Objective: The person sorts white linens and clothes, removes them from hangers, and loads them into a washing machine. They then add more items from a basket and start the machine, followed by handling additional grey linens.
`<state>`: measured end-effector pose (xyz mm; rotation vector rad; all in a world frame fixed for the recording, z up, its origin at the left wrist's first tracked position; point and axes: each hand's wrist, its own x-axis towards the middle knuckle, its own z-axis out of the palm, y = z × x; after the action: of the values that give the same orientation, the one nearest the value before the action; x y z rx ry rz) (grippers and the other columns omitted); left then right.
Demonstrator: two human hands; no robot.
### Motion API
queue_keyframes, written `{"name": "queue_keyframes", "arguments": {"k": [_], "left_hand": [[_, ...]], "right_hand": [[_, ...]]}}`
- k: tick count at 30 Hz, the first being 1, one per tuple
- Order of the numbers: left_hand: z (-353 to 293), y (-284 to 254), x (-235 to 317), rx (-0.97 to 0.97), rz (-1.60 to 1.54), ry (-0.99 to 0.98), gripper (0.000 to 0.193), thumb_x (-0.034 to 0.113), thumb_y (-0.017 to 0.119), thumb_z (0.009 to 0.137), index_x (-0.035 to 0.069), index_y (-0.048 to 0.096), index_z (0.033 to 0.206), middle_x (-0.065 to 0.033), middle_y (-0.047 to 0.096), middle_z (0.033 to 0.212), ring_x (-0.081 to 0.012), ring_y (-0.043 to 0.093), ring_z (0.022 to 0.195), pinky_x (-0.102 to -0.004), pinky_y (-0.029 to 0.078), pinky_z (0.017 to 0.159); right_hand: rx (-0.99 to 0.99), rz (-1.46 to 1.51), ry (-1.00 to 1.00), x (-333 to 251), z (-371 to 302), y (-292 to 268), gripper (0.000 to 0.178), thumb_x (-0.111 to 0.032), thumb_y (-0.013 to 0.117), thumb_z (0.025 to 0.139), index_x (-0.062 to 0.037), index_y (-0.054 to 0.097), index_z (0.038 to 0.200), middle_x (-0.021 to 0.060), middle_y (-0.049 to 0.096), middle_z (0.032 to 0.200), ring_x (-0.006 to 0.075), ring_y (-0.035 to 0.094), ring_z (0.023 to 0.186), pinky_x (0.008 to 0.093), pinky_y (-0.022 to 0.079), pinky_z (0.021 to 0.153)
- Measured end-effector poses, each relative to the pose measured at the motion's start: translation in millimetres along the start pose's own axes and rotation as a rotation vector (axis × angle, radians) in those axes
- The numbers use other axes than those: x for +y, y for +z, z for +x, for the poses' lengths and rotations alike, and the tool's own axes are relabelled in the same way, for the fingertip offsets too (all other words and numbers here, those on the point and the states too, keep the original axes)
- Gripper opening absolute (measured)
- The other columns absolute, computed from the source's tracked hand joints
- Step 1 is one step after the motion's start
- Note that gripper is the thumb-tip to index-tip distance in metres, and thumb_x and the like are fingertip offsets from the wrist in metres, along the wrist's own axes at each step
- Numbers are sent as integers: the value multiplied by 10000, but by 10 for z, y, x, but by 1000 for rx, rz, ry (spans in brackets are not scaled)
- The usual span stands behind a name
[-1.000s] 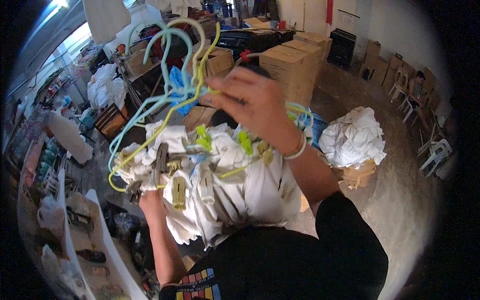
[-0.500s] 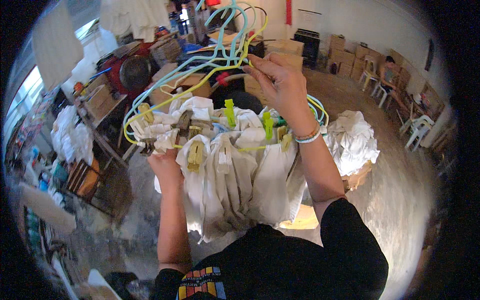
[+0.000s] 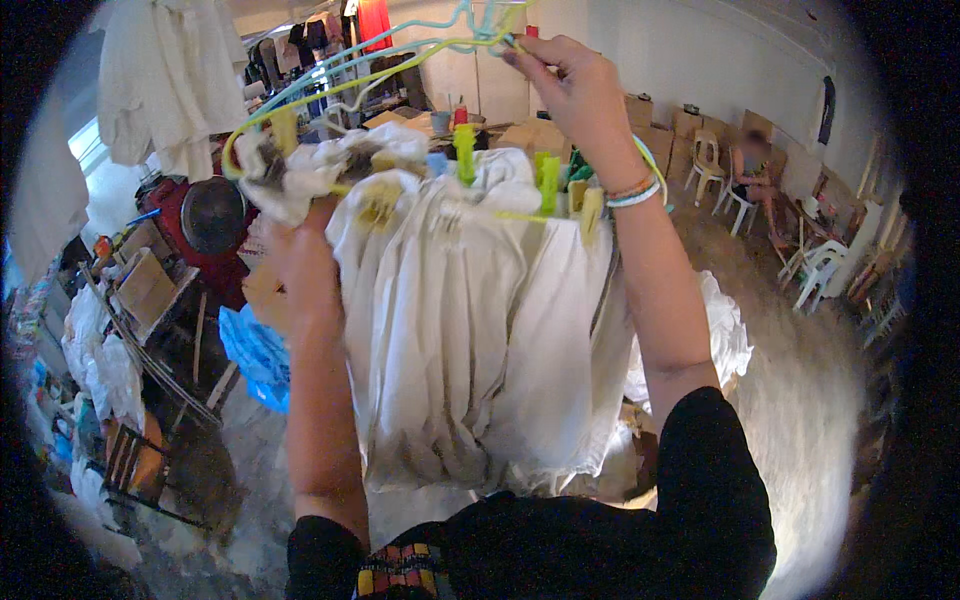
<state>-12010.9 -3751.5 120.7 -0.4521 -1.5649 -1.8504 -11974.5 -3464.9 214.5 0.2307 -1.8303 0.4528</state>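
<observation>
My right hand is raised, its fingers closed round the upper part of a bunch of light-blue and yellow-green wire hangers. White cloths hang in folds from the hangers' lower bars. Clothespins clip them there, among them a lime-green clothespin and a pale yellow clothespin. My left hand, blurred by motion, grips the bunched white cloth at the left end of the hangers. Its fingertips are hidden behind the cloth. The hooks run out of view at the top.
White garments hang at the upper left. A blue plastic bag lies on the left, near a dark round pan. Behind my right forearm is a white heap. Far right, a person sits near white plastic chairs.
Both hands have lifted the hangers and cloths higher, and the hooks have left the top of the view. The room beyond has shifted as my view tilted up.
</observation>
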Motion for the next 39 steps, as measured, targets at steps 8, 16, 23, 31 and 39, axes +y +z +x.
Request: {"name": "queue_keyframes", "arguments": {"k": [8, 16, 23, 31, 39], "left_hand": [[1702, 2443, -2510, -150, 98, -6, 389, 106, 806, 816, -12, 698, 1171, -143, 736, 1165, -265, 688, 1062, -380, 509, 945], [977, 2663, -4534, -837, 588, 28, 1145, 466, 844, 770, 33, 192, 1605, -232, 228, 1655, -400, 244, 1521, -479, 290, 1215], [540, 2373, -5143, -1455, 829, -39, 1092, 351, 880, 723, 255, 252, 1612, -154, 156, 1695, -486, 196, 1518, -766, 297, 1094], [331, 1690, -5337, -1391, 597, -36, 995, 321, 862, 761, 171, 323, 1584, -172, 253, 1663, -437, 332, 1475, -594, 353, 1147], [-196, -380, -4044, -1555, 495, -235, 790, 426, 815, 795, 99, 526, 1453, -202, 614, 1369, -404, 579, 1258, -515, 466, 1049]], "right_hand": [[-122, -195, 140, 3311, 857, 1822, 306, -375, 694, 951, -141, 769, 1133, 124, 740, 1025, 302, 714, 891, 387, 554, 764], [-589, -398, 525, 5283, -165, 3466, 560, -400, 661, 947, -181, 534, 1447, 183, 643, 1336, 417, 588, 1240, 508, 498, 980], [-781, -476, 605, 5232, -1486, 4849, 516, -451, 535, 984, -153, 584, 1402, 140, 499, 1522, 442, 384, 1425, 722, 257, 1134], [-401, -757, 91, 4482, -1506, 4712, 299, -310, 582, 985, -161, 723, 1201, 136, 638, 1309, 374, 525, 1273, 521, 387, 1090], [-530, 256, 128, 1012, -1547, 4479, 418, -240, 609, 1033, -34, 587, 1396, 151, 535, 1502, 309, 441, 1434, 466, 307, 1202]]}}
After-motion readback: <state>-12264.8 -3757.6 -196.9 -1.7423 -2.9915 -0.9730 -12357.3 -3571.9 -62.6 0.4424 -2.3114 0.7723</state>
